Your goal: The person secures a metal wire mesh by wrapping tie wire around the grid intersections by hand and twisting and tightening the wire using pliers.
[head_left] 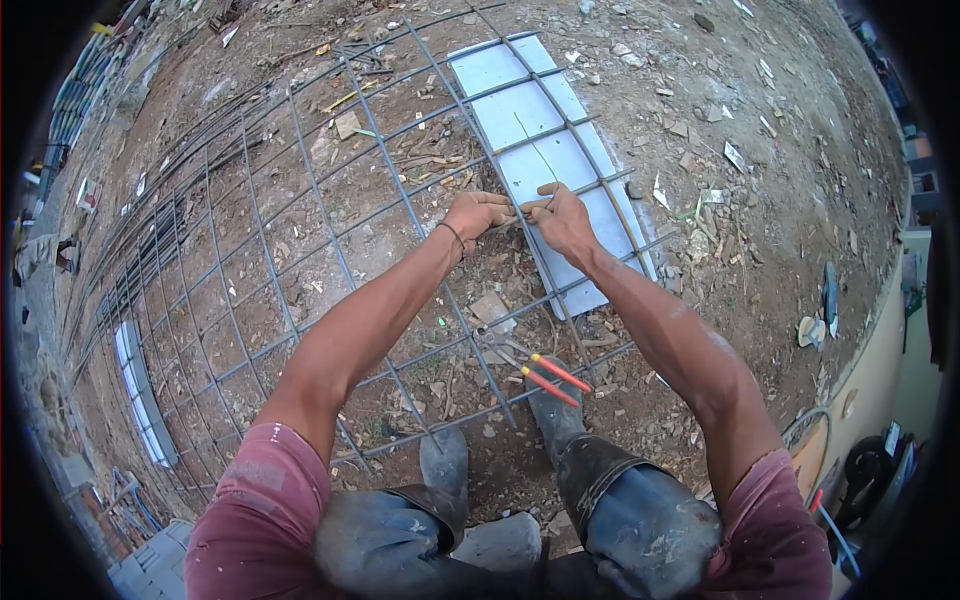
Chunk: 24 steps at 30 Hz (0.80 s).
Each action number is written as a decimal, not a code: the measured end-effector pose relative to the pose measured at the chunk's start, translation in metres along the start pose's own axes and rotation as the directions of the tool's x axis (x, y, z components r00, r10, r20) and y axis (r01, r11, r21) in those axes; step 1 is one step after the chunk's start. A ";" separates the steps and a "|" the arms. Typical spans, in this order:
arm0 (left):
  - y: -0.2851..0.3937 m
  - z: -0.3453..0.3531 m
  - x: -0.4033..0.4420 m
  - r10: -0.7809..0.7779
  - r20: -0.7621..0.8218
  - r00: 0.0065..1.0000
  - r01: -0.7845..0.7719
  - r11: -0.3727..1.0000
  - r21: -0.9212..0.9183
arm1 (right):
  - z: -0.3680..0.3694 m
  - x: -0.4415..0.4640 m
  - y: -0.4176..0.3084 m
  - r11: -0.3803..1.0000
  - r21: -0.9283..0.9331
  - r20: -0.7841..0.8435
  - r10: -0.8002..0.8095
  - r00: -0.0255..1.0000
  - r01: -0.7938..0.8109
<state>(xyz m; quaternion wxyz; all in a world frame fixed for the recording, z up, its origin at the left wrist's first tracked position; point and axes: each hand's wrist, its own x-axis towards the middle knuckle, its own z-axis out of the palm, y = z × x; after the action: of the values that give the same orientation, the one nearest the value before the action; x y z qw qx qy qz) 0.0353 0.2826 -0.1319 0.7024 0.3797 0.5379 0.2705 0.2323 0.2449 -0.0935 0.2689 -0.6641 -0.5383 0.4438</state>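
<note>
Both my hands meet at a crossing of a steel rebar grid (385,160). My left hand (480,215) comes from the left, its fingers closed and pressed to the bar; what they pinch is hidden. From the other side my right hand (562,222) is closed, thumb and fingers at the same bar. A thin dark wire (535,143) seems to run up from its fingers over a pale board (520,145) lying under the bars. Pincers (545,372) with red and yellow handles rest on the grid near my boot, jaws pointing left.
Long loose bars (165,235) lie bundled at the left. Another pale board (143,395) sits under the grid's far left end. My boots (445,465) stand at the grid's near edge. Rubble and scraps cover the dirt (720,240); a wall (850,400) borders the right.
</note>
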 end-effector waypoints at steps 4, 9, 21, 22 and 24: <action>0.007 0.013 -0.013 0.059 -0.119 0.991 -0.041 0.988 0.146 | 0.005 -0.004 0.003 0.995 0.098 0.026 0.021 0.999 -0.024; 0.019 0.025 -0.036 0.296 -0.220 0.929 -0.111 0.793 0.599 | 0.013 -0.031 -0.009 0.999 0.049 -0.249 0.007 0.968 0.005; -0.005 0.032 0.008 0.231 -0.372 0.899 -0.068 0.913 0.403 | 0.014 -0.048 -0.013 0.995 -0.049 -0.228 -0.097 0.969 0.088; -0.010 0.031 0.005 0.238 -0.371 0.897 -0.073 0.911 0.407 | 0.015 -0.048 -0.012 0.995 -0.048 -0.232 -0.101 0.967 0.093; -0.003 0.037 -0.028 0.500 -0.306 0.810 -0.227 0.749 0.622 | 0.015 -0.049 -0.008 0.992 -0.036 -0.254 -0.128 0.959 0.123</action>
<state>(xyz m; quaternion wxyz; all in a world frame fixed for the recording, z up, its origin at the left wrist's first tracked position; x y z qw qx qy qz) 0.0635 0.2501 -0.1145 0.3453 0.5936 0.6539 0.3175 0.2142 0.1983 -0.0793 0.3569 -0.6829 -0.5447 0.3310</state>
